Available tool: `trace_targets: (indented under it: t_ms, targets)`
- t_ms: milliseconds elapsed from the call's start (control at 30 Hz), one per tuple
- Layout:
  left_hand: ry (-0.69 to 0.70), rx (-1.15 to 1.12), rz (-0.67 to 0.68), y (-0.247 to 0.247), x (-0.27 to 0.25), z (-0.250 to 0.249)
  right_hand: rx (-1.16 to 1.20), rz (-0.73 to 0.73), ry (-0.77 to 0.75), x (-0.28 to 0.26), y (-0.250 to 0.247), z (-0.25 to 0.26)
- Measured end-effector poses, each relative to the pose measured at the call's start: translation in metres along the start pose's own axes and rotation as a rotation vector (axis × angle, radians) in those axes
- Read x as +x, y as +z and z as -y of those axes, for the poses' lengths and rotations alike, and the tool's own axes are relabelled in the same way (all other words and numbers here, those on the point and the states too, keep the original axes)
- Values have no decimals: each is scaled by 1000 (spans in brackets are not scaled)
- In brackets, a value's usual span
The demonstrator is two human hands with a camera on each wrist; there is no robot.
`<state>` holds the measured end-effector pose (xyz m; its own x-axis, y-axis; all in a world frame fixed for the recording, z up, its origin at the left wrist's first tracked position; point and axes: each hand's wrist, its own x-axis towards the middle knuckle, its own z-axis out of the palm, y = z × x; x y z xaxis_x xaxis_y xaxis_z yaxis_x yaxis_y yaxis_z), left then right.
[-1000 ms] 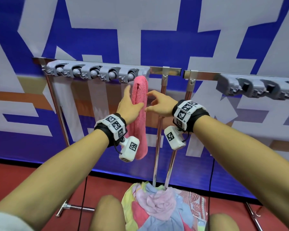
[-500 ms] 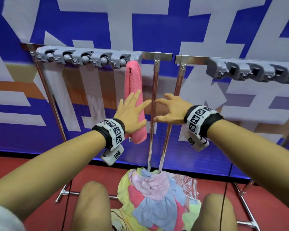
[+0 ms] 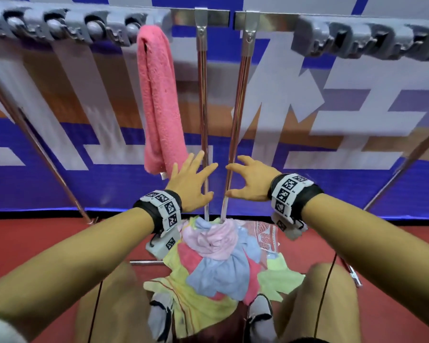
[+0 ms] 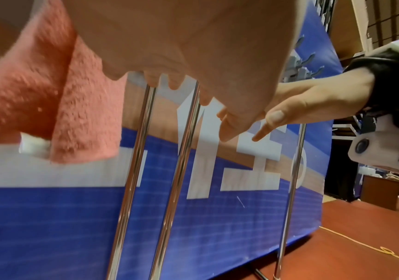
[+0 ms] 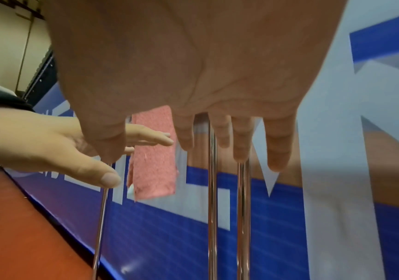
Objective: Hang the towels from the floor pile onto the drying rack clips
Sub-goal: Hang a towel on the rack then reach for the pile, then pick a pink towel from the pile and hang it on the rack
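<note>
Blurred rack clips (image 3: 67, 28); top of pink towel (image 3: 159, 100) hidden behind them.

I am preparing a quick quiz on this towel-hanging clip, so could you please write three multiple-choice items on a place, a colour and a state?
1. Where is the towel pile?
A. on the rack's top bar
B. on the floor at the rack's foot
C. in a basket

2. What colour is the hanging towel?
A. pink
B. green
C. white

3. What do the left hand and right hand hold?
A. one towel each
B. one towel together
C. nothing

Key: 1 B, it lies round the pole bases; 2 A, pink terry hangs from a clip; 3 C, both hands show spread, bare fingers.
</note>
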<state>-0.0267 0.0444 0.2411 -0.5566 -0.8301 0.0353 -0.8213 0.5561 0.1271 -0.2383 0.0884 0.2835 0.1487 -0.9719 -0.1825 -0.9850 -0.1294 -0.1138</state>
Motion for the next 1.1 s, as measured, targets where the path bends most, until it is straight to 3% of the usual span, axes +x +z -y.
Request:
trace_targets:
  t_ms: [233, 400, 600, 767, 1000, 1100]
  targets:
    - [-36, -89, 137, 77, 8, 5, 47, 136, -2, 25, 89, -15]
    - [-122, -203, 155, 130, 16, 20, 57, 203, 5, 54, 144, -22]
    - [-185, -427, 42, 185, 22, 44, 109, 296, -1, 87, 229, -30]
    - [-348, -539, 18, 225, 27, 61, 142, 382, -5, 118, 290, -32]
    - [-324, -443, 98, 256, 39, 66, 174, 381, 5, 171, 357, -21]
    - [-347, -527, 122, 264, 39, 67, 95, 325, 21, 192, 383, -19]
